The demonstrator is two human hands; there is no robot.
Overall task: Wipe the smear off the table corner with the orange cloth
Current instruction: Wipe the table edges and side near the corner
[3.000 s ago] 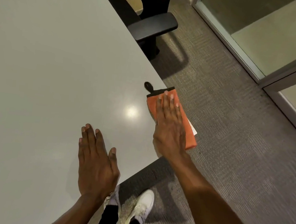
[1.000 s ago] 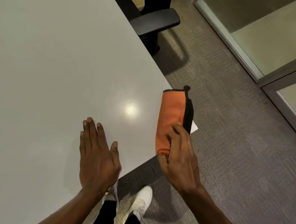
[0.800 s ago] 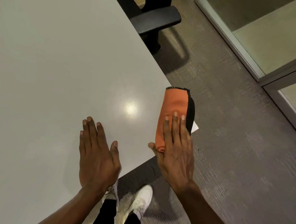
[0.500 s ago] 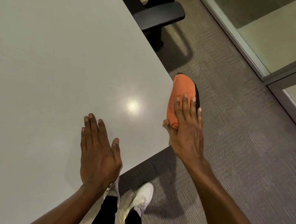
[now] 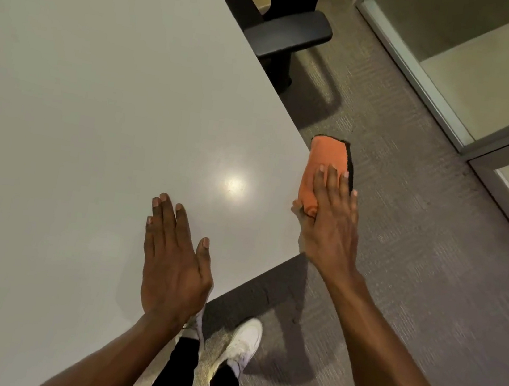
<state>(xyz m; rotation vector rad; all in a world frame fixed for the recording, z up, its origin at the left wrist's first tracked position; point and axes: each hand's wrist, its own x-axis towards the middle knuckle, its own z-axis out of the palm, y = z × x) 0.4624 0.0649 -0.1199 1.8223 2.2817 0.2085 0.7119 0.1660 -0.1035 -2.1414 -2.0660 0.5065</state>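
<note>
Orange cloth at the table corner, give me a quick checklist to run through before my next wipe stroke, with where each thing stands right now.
1. Right hand on the orange cloth: ok, palm and fingers lie flat across its near half.
2. Cloth over the corner of the table: ok, though its far side appears to overhang the edge.
3. Left hand bracing: ok, flat on the tabletop, apart from the cloth.
4. Smear gone: cannot tell, cloth and hand cover the corner.
5. Cloth folded compact: ok, a narrow pad with a black edge on its outer side.
6. Room for the stroke: ok, the chair armrest sits well beyond the cloth.
</note>
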